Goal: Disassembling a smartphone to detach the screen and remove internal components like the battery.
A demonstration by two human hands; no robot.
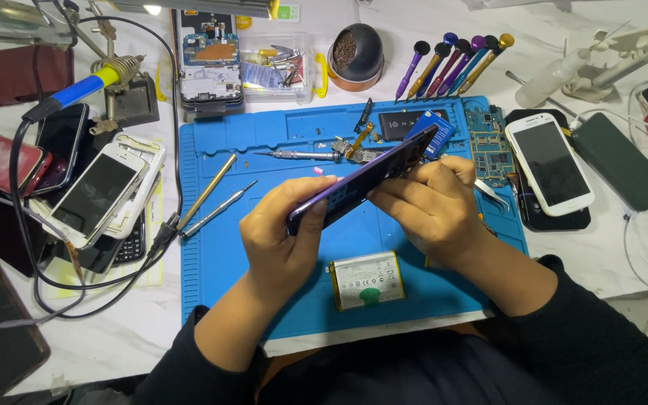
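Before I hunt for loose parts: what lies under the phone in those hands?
Under the purple phone, held by the left hand and right hand, lies the blue mat. A white battery sits nearer the body. The mat directly beneath the hands is covered.

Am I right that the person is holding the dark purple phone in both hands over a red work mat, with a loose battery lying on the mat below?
Not quite: the work mat is blue, not red, as the head view shows. The rest holds: left hand and right hand hold the dark purple phone, with the loose battery below.
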